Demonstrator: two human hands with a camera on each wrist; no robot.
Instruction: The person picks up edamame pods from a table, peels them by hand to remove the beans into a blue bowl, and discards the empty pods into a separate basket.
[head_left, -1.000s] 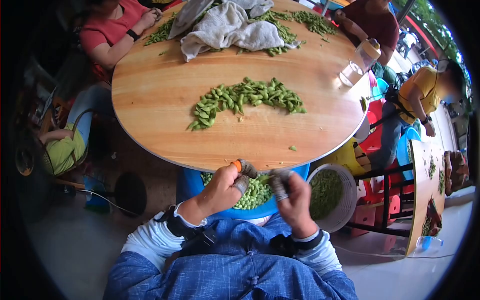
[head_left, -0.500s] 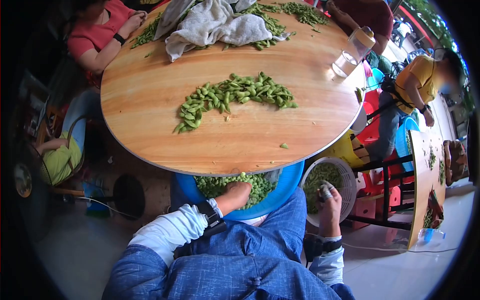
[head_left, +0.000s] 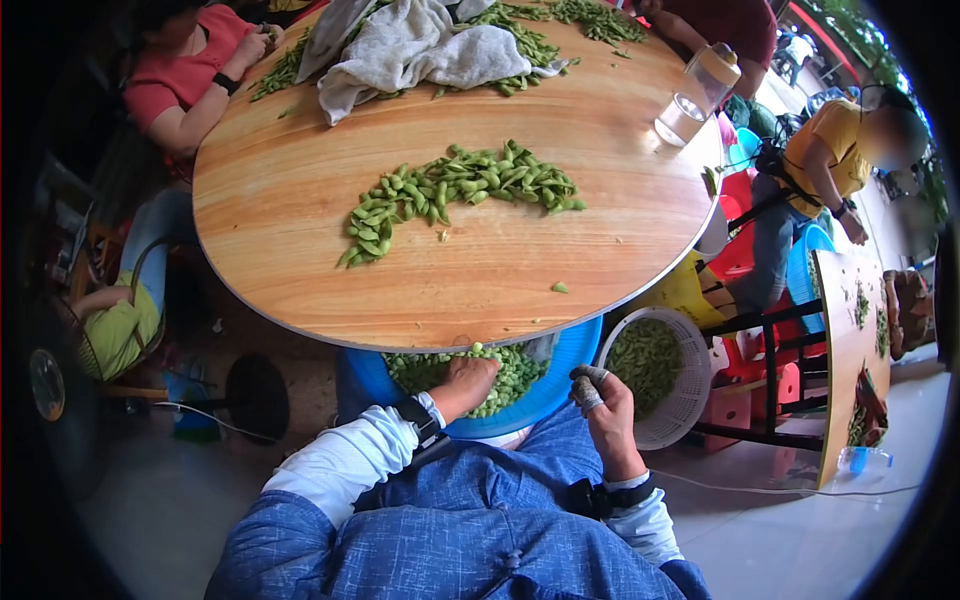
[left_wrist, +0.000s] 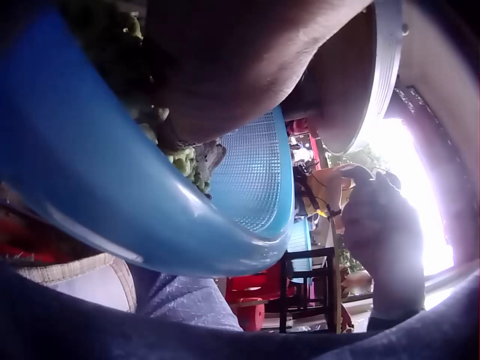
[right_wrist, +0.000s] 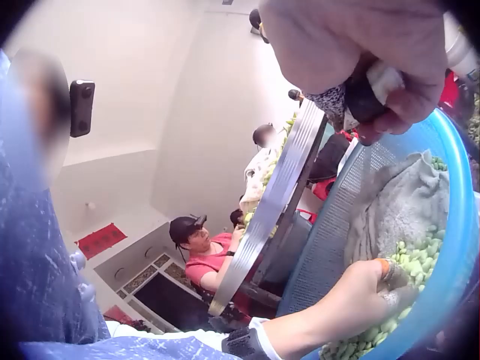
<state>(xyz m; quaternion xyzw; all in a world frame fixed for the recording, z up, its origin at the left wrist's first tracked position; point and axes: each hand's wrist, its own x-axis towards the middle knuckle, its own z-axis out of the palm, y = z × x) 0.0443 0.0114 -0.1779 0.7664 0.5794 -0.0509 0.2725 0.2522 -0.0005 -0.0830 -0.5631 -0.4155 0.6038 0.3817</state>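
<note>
My left hand (head_left: 468, 386) is down in a blue basin (head_left: 575, 375) under the table edge, among shelled green beans (head_left: 515, 375). In the right wrist view its fingers lie against the beans (right_wrist: 420, 259), with an orange band on one finger; the fingertips are partly hidden. My right hand (head_left: 610, 415) hovers between the basin and a white basket (head_left: 690, 420) of green pods (head_left: 645, 365). Grey wraps cover its thumb and a finger; the fingers bend loosely and nothing shows between them. A grey cloth (right_wrist: 401, 210) lies inside the basin.
A curved heap of bean pods (head_left: 465, 185) lies on the round wooden table (head_left: 430, 295). Farther back are a white towel (head_left: 420, 55), more pods and a clear bottle (head_left: 697, 95). People sit around the table; a smaller table (head_left: 845, 370) stands at right.
My left hand has gone from the table edge down into the basin's beans. The right hand swung out to the white basket, then came partway back toward the basin.
</note>
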